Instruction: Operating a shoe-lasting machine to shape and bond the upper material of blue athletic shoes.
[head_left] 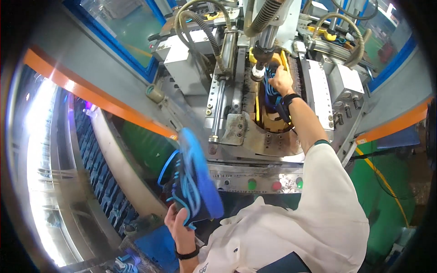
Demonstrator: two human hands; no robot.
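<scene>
blue shoe (196, 177) is hanging in the air nearest the person, in front of the machine's front plate (282, 146) and to its left. the left hand (180, 225) is closing its fingers and thumb around the shoe's lower end, with the other end pointing up; this grip is probably leaving the laces and most of the bright sole untouched, and the sole is facing rightward.

farther left of the front plate, a dark ridged belt (98, 159) is running alongside, perhaps lying within easy reach of that arm. just in front of the front plate, a row of push buttons (276, 185) is sitting low, presumably for keeping the controls close to the body.

beyond the front plate, a second shoe (269, 91) is lying in a narrow channel, its blue laces showing; the channel's sides are seemingly keeping it lined up. the right hand (282, 83) is reaching over the front plate and resting on that shoe with fingers partly curled; whether it is gripping or only steadying, i cannot tell. beside these fingers, a white-tipped plunger (258, 72) is hanging over the channel. farther back from the front plate, ribbed hoses (266, 16) are arching upward, probably staying clear of the arm.
</scene>
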